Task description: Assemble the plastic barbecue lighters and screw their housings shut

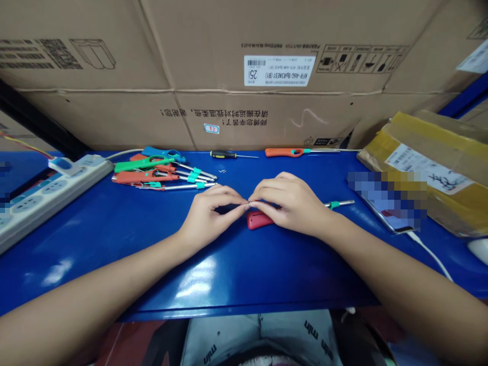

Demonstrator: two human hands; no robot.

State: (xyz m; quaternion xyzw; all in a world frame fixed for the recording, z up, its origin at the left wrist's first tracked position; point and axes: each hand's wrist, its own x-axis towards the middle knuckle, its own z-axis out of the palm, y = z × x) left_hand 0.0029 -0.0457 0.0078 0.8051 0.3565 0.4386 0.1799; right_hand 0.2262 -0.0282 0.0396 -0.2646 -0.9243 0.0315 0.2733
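Observation:
My left hand (218, 213) and my right hand (292, 203) meet fingertip to fingertip above the blue table. Both are closed in a pinch, and whatever tiny thing lies between the fingertips is too small to make out. Under my right hand lies a red long-neck lighter (256, 220), its metal tube with a green collar (334, 205) showing on the far side of the wrist. Most of its body is hidden by that hand. Beyond the hands, a few tiny screws (222, 171) lie near a black-and-yellow screwdriver (223, 154).
Several green, blue and orange lighters (147, 176) are piled at the left, beside a white power strip (53, 190). An orange lighter (284, 152) lies at the back. A phone (385, 206) with a cable and a taped carton (427, 168) occupy the right. Large cardboard (213, 61) walls the back.

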